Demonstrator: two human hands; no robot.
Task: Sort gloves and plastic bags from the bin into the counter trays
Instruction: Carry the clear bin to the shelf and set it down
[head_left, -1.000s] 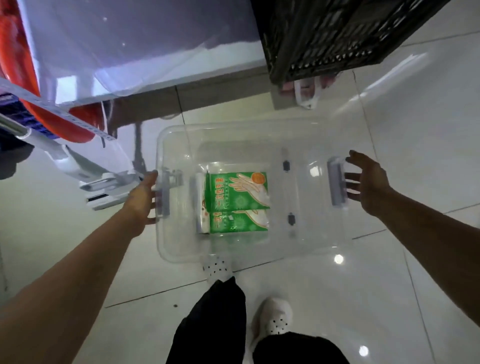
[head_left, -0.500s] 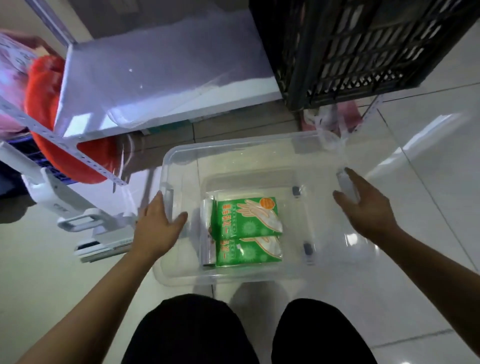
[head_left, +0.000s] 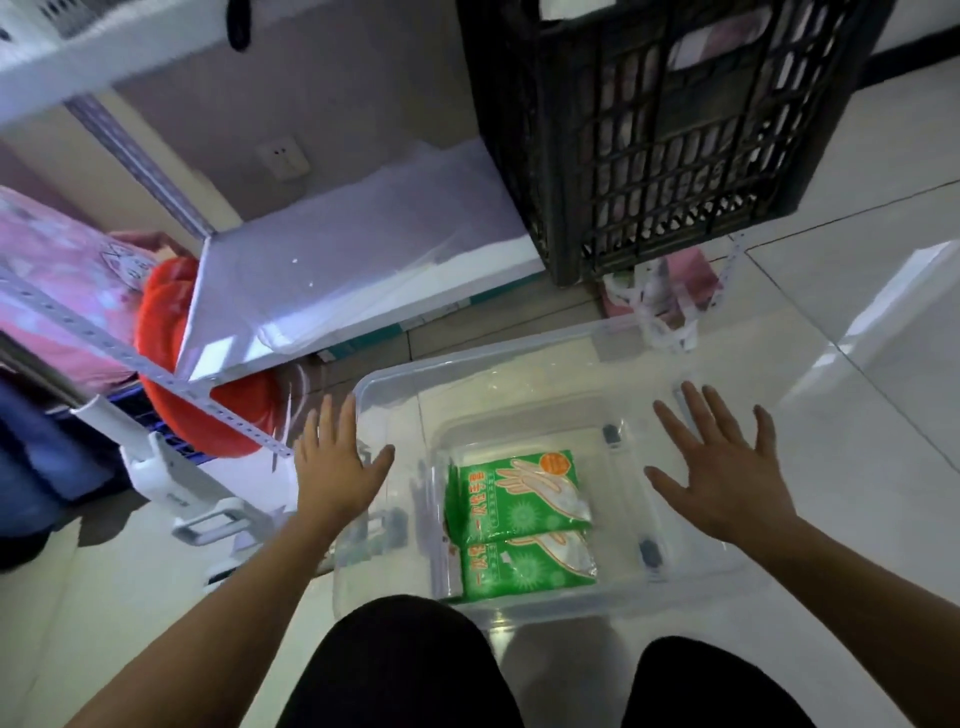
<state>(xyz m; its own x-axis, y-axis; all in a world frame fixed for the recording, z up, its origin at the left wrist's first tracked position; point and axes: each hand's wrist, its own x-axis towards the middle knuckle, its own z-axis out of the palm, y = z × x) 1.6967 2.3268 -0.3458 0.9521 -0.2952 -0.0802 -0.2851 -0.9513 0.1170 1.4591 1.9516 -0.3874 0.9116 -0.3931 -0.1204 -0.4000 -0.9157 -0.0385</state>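
Between both hands' spread, empty fingers (head_left: 693, 410), green glove packs (head_left: 519, 499) lie in the bin (head_left: 395, 384).

You're in a stockroom or shop back room.
You're looking down at a glossy tiled floor (head_left: 857, 364) with a white slotted-angle metal shelf rack (head_left: 332, 270) on your left, bagged goods stuffed beneath it, a black plastic crate (head_left: 660, 130) ahead, and a clear storage bin (head_left: 395, 384) holding green retail glove packs (head_left: 519, 499); a wall socket (head_left: 282, 154) sits behind the rack.
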